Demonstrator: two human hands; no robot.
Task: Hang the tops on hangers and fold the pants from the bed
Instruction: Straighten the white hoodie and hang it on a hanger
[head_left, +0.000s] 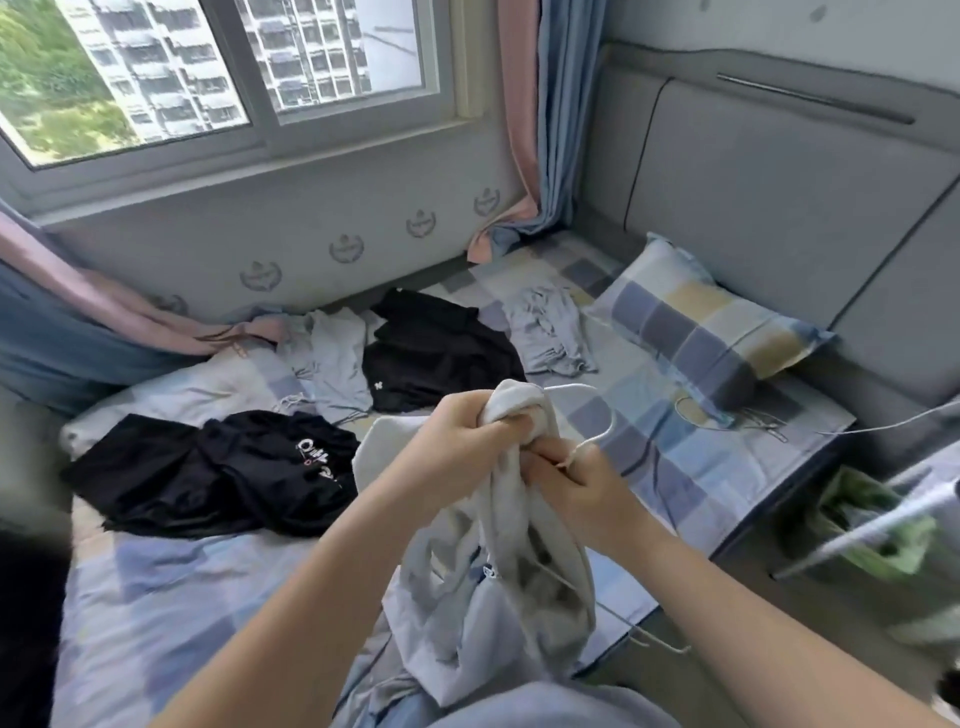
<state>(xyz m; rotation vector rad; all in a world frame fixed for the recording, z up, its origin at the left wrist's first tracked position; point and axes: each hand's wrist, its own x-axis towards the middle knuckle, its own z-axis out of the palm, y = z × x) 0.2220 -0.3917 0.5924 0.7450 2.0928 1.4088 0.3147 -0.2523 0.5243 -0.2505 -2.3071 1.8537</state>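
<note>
A pale grey-white top (498, 587) hangs bunched in front of me over the bed (182, 597). My left hand (462, 441) grips its upper fabric. Just right of it, my right hand (576, 483) pinches the neck of a white wire hanger (597, 415) whose hook curves up above the cloth; the hanger's body is hidden inside the top. On the checked sheet lie a black garment with white lettering (223, 467), a black garment (441, 353), a light grey garment (332, 364) and another light blue-grey one (550, 332).
A checked pillow (701, 322) leans at the grey padded headboard (779, 208). More wire hangers (727, 415) lie below the pillow. A window and pink-blue curtains (540, 130) back the bed. A green bag (872, 525) and a white rail (872, 525) stand off the bed's right edge.
</note>
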